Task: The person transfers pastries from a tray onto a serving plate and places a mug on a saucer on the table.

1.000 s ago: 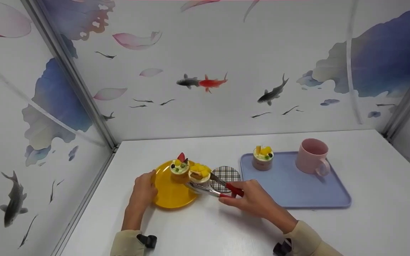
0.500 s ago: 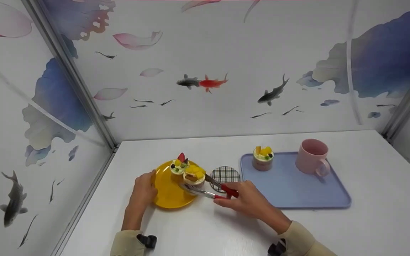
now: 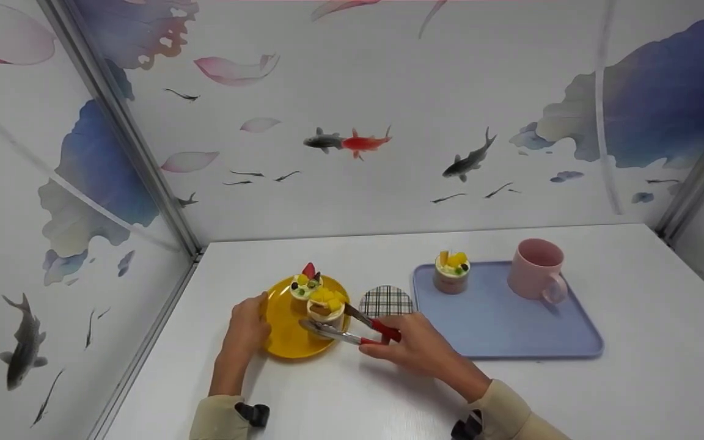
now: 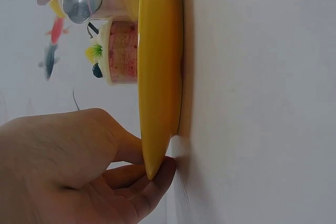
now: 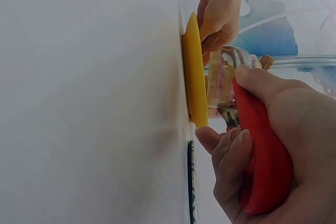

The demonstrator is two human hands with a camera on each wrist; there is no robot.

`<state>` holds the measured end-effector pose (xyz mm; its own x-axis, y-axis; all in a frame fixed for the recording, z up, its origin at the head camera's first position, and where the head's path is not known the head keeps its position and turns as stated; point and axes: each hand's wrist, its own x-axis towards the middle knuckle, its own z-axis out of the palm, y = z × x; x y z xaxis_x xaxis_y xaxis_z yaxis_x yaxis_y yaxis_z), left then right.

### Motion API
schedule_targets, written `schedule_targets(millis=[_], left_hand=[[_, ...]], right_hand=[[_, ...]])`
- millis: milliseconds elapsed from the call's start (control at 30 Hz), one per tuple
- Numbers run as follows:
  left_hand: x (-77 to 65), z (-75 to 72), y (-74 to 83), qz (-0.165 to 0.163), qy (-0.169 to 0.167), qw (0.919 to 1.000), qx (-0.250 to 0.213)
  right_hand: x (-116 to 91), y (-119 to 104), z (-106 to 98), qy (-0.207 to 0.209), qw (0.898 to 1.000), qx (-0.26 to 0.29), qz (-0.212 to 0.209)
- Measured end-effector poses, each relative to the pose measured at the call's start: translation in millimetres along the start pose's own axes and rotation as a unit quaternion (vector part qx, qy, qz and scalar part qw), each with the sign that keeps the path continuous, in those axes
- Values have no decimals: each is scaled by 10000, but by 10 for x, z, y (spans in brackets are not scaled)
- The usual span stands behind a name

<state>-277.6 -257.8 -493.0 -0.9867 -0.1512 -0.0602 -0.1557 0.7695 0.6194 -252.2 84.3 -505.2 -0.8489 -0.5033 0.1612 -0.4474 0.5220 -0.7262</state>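
My left hand [image 3: 249, 327] pinches the left rim of a yellow plate [image 3: 291, 342], thumb on top and fingers under the edge in the left wrist view. My right hand [image 3: 422, 345] grips red-handled metal tongs [image 3: 382, 330]. Between the tong tips is a dessert cup [image 3: 326, 308] topped with yellow fruit cubes, over the right part of the plate. Just behind it on the plate stands another dessert cup [image 3: 305, 286] with a strawberry on top. In the right wrist view the tongs' red handle [image 5: 262, 156] lies between thumb and fingers, close to the clear-walled cup [image 5: 220, 80].
A round plaid coaster [image 3: 385, 300] lies right of the plate. Beyond it a blue-purple tray [image 3: 511, 336] holds a third dessert cup [image 3: 451, 273] and a pink mug [image 3: 535, 269]. Printed wall panels [image 3: 352, 201] border the white table [image 3: 651, 293] at the back and left.
My right hand has moved left with the tongs, carrying the yellow-fruit dessert cup from the plate's right edge further over the plate. The left hand stays at the rim.
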Motion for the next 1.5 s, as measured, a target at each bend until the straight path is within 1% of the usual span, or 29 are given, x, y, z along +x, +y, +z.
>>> schedule_targets(millis=[167, 267, 467, 600, 733, 800, 967, 1100, 1167, 1300, 1500], left_hand=[[1, -4, -9, -48, -39, 10000, -37], [-2, -9, -13, 6, -19, 10000, 5], [-9, -12, -21, 153, 65, 9997, 164], [-7, -10, -12, 67, 16, 9999, 99], [-2, -2, -3, -28, -10, 10000, 29], [4, 4, 2, -57, -9, 10000, -2], [19, 12, 18, -131, -34, 9999, -73], [19, 13, 21, -168, -69, 9997, -133], [18, 9, 20, -154, -72, 9998, -141], [10, 8, 2, -19, -47, 10000, -37], [-7, 10, -9, 116, 83, 9998, 103]], right_hand=[[24, -22, 40, -65, 10000, 16, 74], [43, -37, 73, -113, 9998, 24, 130], [60, -93, 117, -50, 10000, 30, 73], [62, -105, 122, -78, 10000, 31, 47], [43, -85, 107, -150, 9999, 75, 10], [28, -76, 90, -196, 9998, 74, 55], [-33, -57, 8, -322, 9994, -116, 108], [-91, -38, -55, -375, 9990, -225, -4], [-110, -30, -69, -350, 9992, -190, -97], [-119, -10, -67, -303, 9992, -151, -226], [-107, 5, -65, -308, 9989, -186, -296]])
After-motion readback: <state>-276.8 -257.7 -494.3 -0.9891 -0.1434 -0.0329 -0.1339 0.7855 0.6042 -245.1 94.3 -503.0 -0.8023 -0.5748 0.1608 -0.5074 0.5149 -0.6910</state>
